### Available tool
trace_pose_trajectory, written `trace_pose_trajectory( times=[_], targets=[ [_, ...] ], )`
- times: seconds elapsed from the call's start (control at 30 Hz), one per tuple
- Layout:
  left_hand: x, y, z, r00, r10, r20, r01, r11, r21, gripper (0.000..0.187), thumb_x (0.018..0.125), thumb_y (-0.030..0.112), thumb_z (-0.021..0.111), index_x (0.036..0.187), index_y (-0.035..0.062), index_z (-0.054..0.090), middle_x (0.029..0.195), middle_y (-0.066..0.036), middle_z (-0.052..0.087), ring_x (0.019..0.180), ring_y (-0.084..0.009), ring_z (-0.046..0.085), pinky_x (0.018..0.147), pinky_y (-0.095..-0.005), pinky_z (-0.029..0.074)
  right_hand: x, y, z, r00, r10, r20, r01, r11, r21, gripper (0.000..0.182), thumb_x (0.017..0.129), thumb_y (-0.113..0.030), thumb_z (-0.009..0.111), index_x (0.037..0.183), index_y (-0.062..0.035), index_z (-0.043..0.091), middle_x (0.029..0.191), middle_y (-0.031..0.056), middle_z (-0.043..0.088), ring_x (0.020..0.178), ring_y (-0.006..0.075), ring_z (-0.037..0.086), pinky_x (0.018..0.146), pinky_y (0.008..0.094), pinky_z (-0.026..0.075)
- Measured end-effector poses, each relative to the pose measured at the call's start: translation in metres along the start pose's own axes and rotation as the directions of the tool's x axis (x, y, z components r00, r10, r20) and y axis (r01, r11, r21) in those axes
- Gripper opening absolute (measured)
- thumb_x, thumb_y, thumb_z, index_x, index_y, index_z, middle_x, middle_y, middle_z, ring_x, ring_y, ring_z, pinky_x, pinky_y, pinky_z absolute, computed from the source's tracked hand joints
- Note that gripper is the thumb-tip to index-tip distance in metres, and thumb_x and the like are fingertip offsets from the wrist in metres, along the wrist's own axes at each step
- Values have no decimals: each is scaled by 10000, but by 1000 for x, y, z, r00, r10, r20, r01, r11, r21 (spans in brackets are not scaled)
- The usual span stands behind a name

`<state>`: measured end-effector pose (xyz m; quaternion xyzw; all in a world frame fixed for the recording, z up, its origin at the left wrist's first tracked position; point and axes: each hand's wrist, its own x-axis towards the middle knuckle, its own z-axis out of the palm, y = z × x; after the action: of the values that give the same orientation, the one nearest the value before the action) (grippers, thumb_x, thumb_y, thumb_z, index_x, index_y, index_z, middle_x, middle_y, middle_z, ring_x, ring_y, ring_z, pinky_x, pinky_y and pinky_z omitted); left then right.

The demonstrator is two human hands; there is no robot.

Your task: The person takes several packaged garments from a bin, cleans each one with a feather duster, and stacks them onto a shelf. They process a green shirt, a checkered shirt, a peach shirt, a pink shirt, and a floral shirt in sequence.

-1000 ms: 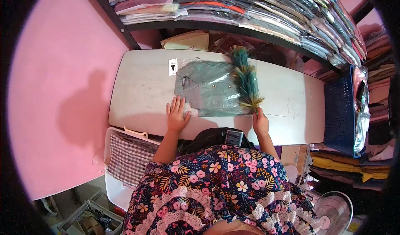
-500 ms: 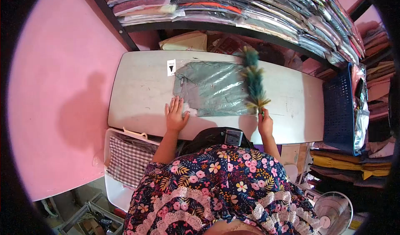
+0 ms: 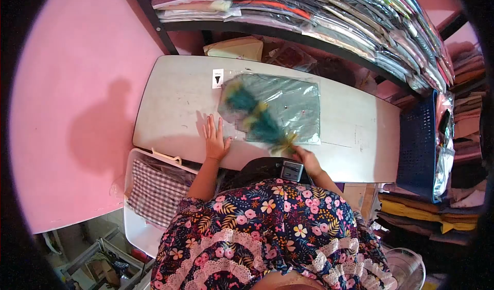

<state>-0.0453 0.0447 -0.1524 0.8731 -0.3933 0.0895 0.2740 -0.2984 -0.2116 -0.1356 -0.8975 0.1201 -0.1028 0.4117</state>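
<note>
A folded dark green garment in a clear plastic bag (image 3: 303, 97) lies flat on the white table (image 3: 355, 130). A white card with a black mark (image 3: 217, 78) sits at the bag's upper left corner. My right hand (image 3: 307, 160) is closed round the handle of a feather duster (image 3: 265, 125), green with yellowish bands. The duster slants up and left across the bag, blurred by motion. Just left of the bag's lower corner, my left hand (image 3: 216, 140) rests on the table with fingers spread, holding nothing.
Shelves of bagged garments (image 3: 288, 10) rise behind the table. At the right end stands a blue perforated basket (image 3: 418, 143). A white bin with checked cloth (image 3: 159, 189) is at lower left, and a fan (image 3: 404, 267) at lower right.
The duster has swept from the bag's right edge leftward across it, and my right hand has moved left and nearer my body. My left hand stays by the bag's lower left.
</note>
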Motion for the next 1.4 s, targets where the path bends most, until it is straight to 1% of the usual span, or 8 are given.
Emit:
trace_pose_trajectory(
  times=[0.13, 0.43, 0.63, 0.67, 0.73, 0.8, 1.2, 1.4],
  targets=[
    [-4, -4, 6, 986, 95, -136, -86, 994, 69, 751, 789, 363, 590, 1402, 54, 286, 1467, -269, 149, 1374, -411, 118, 1067, -599, 48, 8, 0, -1, 942, -254, 220, 253, 967, 33, 375, 838, -191, 571, 1202, -124, 512, 1003, 174, 622, 797, 395, 612, 665, 438, 507],
    [11, -2, 9, 984, 121, 127, -111, 990, -87, 514, 813, 303, 581, 1259, 56, 508, 1361, -187, 415, 1280, -356, 362, 1071, -457, 259, 52, -19, -8, 999, 43, 28, -35, 965, -261, 381, 845, -209, 566, 1216, -171, 492, 883, 202, 632, 745, 397, 617, 635, 477, 503],
    [-8, -30, -51, 952, 170, -256, -73, 935, 348, 455, 820, 288, 598, 1200, 43, 543, 1289, -212, 480, 1219, -324, 448, 1024, -435, 334, 73, -4, -17, 970, 214, -118, -243, 893, -379, 365, 841, -152, 558, 1201, -124, 504, 829, 229, 628, 736, 411, 611, 638, 494, 485],
    [-36, -67, -96, 870, -272, -411, 308, 951, 22, 543, 820, 375, 585, 1237, 39, 501, 1298, -231, 461, 1232, -333, 429, 1022, -476, 308, 67, -13, -28, 950, 267, -162, -308, 885, -348, 359, 843, -147, 557, 1196, -108, 505, 812, 236, 628, 738, 413, 612, 642, 490, 483],
    [-92, -110, -142, 212, -952, -222, 681, 307, -664, 731, 819, 548, 559, 1313, 29, 415, 1315, -268, 424, 1258, -349, 391, 1018, -556, 256, 56, -2, -37, 941, 269, -207, -319, 907, -273, 338, 850, -141, 553, 1179, -82, 512, 785, 245, 625, 749, 418, 612, 646, 478, 479],
    [-82, -80, -120, 268, -926, -267, 936, 184, 301, 929, 771, 654, 531, 1378, -6, 290, 1386, -292, 304, 1325, -393, 253, 1009, -645, 158, 47, 8, -41, 935, 287, -210, -336, 905, -259, 327, 850, -139, 552, 1170, -75, 519, 786, 246, 623, 745, 416, 613, 646, 469, 481],
    [-87, -98, -61, 194, -906, -376, 951, 267, -154, 831, 740, 373, 579, 1380, -45, 253, 1442, -246, 248, 1367, -407, 136, 1023, -654, 5, 40, 12, -45, 899, 341, -276, -397, 899, -182, 342, 844, -110, 556, 1182, -78, 517, 750, 230, 616, 700, 408, 607, 609, 456, 465],
    [-67, -127, -64, 92, -837, -539, 859, 340, -381, 419, 736, 147, 542, 1092, -56, 452, 1065, -197, 472, 1122, -399, 411, 1019, -646, 23, 25, 28, -40, 869, 358, -342, -427, 892, -152, 339, 866, -120, 533, 1202, -81, 500, 733, 181, 612, 663, 347, 607, 606, 413, 463]
  ],
)
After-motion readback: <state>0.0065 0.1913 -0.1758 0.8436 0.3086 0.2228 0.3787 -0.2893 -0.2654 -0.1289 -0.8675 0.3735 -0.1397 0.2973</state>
